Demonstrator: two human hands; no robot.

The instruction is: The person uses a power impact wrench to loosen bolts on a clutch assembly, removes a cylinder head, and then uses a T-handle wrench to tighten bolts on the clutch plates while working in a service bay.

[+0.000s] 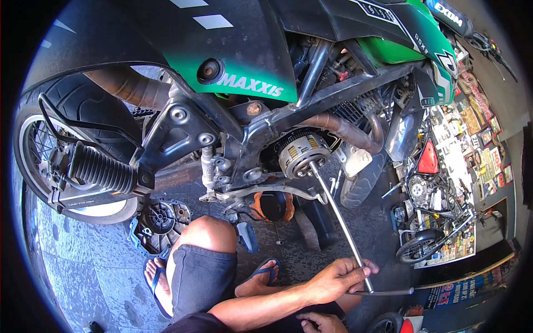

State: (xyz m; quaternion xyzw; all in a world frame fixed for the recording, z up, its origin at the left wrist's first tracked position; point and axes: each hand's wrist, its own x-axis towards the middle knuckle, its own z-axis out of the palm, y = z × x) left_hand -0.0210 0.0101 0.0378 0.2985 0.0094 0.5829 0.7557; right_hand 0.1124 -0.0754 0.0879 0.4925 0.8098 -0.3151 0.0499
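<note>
My left hand (pixel 355 273) is closed round the shaft of a long T-handle socket wrench (pixel 337 211), just above its crossbar. The wrench slants up and away; its far end meets the front of a clutch assembly (pixel 302 154) exposed in the motorcycle's engine. Low at the frame's bottom edge, my right hand (pixel 321 323) is partly cut off. Its visible fingers are loosely bent and apart, with nothing seen in them. The green and black motorcycle (pixel 250 77) fills the upper part of the view.
A metal engine cover (pixel 161 219) lies on the floor left of my knee. A pedal lever (pixel 272 191) juts out below the clutch. An orange and black round object (pixel 273 206) sits under the engine. Another partly stripped motorcycle (pixel 425 194) stands at the right, beside a sticker-covered wall (pixel 483 122).
</note>
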